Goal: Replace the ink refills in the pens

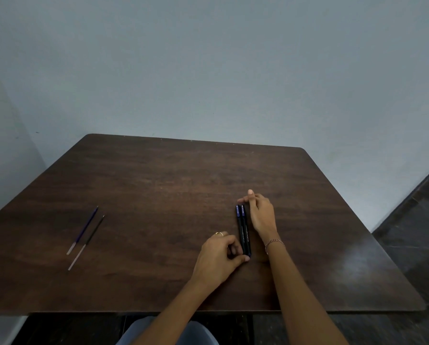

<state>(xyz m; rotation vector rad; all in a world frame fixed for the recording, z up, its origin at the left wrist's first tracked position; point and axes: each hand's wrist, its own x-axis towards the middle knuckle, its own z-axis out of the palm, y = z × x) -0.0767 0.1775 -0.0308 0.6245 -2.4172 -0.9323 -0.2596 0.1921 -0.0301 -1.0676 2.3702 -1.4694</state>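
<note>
No wording can be read. The two black pens [243,230] lying side by side on the bench [158,185] each carry a line of small pale print along the barrel and white lettering on a blue band at the far end, all too small to make out.

Dark wooden table [158,185] with rounded corners against a plain grey-blue wall [208,66]; dark floor [412,215] alongside.

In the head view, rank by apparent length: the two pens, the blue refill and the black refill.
1. Black refill, longest as it appears.
2. Blue refill and the two pens: too close to rank. The pens' ends are partly covered by the left hand and right hand.
</note>
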